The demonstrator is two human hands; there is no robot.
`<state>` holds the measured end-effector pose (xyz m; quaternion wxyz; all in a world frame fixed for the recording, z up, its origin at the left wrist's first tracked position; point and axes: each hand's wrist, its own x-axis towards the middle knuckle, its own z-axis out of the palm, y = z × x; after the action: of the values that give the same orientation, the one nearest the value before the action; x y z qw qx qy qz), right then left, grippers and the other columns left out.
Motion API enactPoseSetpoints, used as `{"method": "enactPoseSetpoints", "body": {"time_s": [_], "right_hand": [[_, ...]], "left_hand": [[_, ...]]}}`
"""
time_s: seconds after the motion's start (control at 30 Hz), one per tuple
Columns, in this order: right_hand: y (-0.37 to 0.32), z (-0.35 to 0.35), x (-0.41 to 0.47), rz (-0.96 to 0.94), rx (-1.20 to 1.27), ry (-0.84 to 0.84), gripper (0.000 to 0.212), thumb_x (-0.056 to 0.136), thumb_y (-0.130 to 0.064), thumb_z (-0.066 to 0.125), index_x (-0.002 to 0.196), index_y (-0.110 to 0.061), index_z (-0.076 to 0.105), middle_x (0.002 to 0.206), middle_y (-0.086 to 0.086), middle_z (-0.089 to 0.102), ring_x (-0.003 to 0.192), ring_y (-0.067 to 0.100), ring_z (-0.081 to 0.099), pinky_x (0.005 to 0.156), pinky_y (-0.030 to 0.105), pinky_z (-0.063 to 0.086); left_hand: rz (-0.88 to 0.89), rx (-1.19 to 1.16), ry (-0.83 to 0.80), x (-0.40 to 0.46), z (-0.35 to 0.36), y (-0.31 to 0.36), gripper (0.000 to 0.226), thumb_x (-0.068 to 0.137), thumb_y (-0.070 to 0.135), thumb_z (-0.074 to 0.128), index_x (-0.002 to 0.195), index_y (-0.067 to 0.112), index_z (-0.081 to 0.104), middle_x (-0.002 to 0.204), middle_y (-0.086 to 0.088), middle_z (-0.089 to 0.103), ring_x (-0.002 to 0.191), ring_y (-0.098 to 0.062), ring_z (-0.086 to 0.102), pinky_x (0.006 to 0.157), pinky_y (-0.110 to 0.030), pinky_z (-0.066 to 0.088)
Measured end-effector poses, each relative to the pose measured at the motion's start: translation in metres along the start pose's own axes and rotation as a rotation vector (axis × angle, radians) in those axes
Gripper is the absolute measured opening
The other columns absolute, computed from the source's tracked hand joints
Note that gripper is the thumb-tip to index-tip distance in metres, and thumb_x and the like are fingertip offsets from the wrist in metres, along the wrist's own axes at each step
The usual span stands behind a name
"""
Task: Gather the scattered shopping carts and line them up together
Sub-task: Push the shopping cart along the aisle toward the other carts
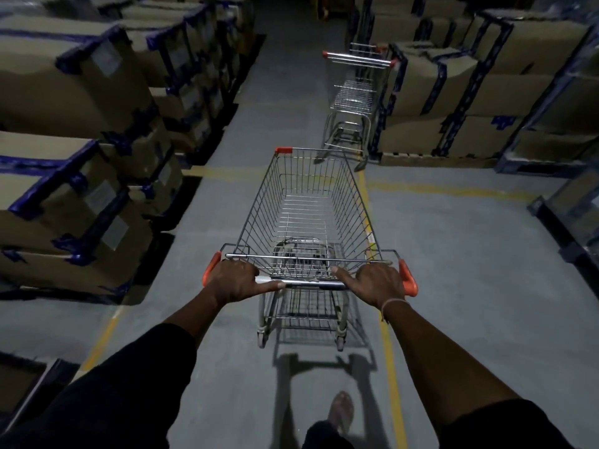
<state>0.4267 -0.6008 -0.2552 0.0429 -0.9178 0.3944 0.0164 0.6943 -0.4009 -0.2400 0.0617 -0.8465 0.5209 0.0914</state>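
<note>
Currently: cart handle (304, 282) is gripped by left hand (234, 280) and right hand (376, 282) | risk: parked cart (355, 92) ahead-right is clipped off-line, jamming the nesting

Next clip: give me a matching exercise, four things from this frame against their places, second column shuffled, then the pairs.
Things:
1. near cart
2. far cart
3. left hand
4. right hand

Places:
A. gripping the handle beside the right orange end
B. parked ahead beside the right-hand boxes
C. gripping the handle beside the left orange end
D. mid-aisle, held by both hands

Pairs: 1-D, 2-B, 3-C, 4-A
</note>
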Motion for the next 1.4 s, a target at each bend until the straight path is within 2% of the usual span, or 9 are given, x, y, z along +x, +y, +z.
{"method": "enactPoseSetpoints", "body": {"time_s": [0.23,0.37,0.53,0.63,0.77,0.97,1.1,1.23,1.4], "right_hand": [[0.043,-0.011,0.139,-0.072,0.01,-0.037,0.101,0.078,-0.1,0.0,0.052,-0.019,0.055,0.057,0.002,0.059,0.061,0.022,0.062,0.078,0.039,0.054],[0.062,-0.015,0.212,-0.108,0.017,-0.039,0.097,0.082,-0.098,0.005,0.052,-0.019,0.054,0.058,0.002,0.059,0.063,0.023,0.063,0.079,0.04,0.055],[0.073,-0.022,0.294,-0.161,0.003,-0.041,0.102,0.074,-0.1,-0.008,0.053,-0.021,0.052,0.058,-0.001,0.056,0.066,0.025,0.064,0.076,0.038,0.052],[0.077,-0.024,0.348,-0.177,0.006,-0.041,0.098,0.075,-0.1,-0.006,0.053,-0.022,0.049,0.061,0.001,0.057,0.07,0.028,0.066,0.078,0.04,0.054],[0.078,-0.029,0.424,-0.226,-0.017,-0.039,0.103,0.077,-0.099,-0.005,0.05,-0.018,0.053,0.055,0.002,0.056,0.06,0.024,0.06,0.075,0.039,0.053],[0.077,-0.037,0.541,-0.272,-0.037,-0.06,0.093,0.09,-0.091,0.012,0.05,-0.018,0.052,0.054,0.002,0.053,0.06,0.024,0.06,0.078,0.04,0.055],[0.077,-0.043,0.621,-0.307,-0.041,-0.097,0.098,0.086,-0.095,0.007,0.049,-0.018,0.053,0.055,0.003,0.057,0.061,0.024,0.061,0.077,0.039,0.052],[0.071,-0.05,0.696,-0.351,-0.07,-0.102,0.091,0.091,-0.091,0.014,0.05,-0.019,0.051,0.063,0.005,0.058,0.072,0.029,0.066,0.081,0.041,0.052],[0.065,-0.055,0.767,-0.416,-0.094,-0.086,0.088,0.096,-0.088,0.021,0.051,-0.019,0.052,0.065,0.007,0.061,0.071,0.028,0.064,0.08,0.041,0.05]], "left_hand": [[-0.076,-0.028,-0.021,0.112,-0.03,0.007,0.115,0.058,0.114,0.006,0.088,0.028,0.077,0.104,0.004,0.079,0.114,-0.016,0.068,0.125,-0.062,0.015],[-0.118,-0.04,-0.046,0.171,-0.042,0.007,0.114,0.059,0.114,0.007,0.088,0.028,0.077,0.106,0.004,0.079,0.116,-0.017,0.068,0.125,-0.062,0.016],[-0.176,-0.057,-0.038,0.236,-0.059,0.001,0.109,0.061,0.113,0.01,0.077,0.026,0.073,0.097,0.005,0.078,0.109,-0.016,0.069,0.124,-0.061,0.017],[-0.19,-0.054,-0.034,0.279,-0.067,-0.008,0.11,0.06,0.114,0.009,0.077,0.026,0.073,0.095,0.004,0.078,0.107,-0.016,0.07,0.123,-0.062,0.019],[-0.227,-0.053,-0.015,0.344,-0.079,-0.026,0.11,0.059,0.114,0.009,0.076,0.026,0.071,0.096,0.004,0.078,0.107,-0.016,0.07,0.123,-0.061,0.02],[-0.27,-0.061,0.006,0.44,-0.098,-0.056,0.111,0.059,0.114,0.007,0.078,0.026,0.073,0.094,0.005,0.078,0.107,-0.015,0.07,0.124,-0.06,0.019],[-0.301,-0.063,-0.018,0.502,-0.113,-0.073,0.109,0.059,0.113,0.006,0.073,0.024,0.067,0.093,0.006,0.078,0.107,-0.015,0.07,0.125,-0.06,0.018],[-0.35,-0.095,-0.021,0.553,-0.129,-0.09,0.112,0.057,0.114,0.004,0.082,0.028,0.073,0.098,0.006,0.078,0.109,-0.016,0.069,0.126,-0.06,0.015],[-0.406,-0.11,-0.035,0.6,-0.138,-0.103,0.115,0.059,0.113,0.005,0.09,0.029,0.077,0.095,0.005,0.078,0.106,-0.017,0.07,0.125,-0.063,0.014]]}}
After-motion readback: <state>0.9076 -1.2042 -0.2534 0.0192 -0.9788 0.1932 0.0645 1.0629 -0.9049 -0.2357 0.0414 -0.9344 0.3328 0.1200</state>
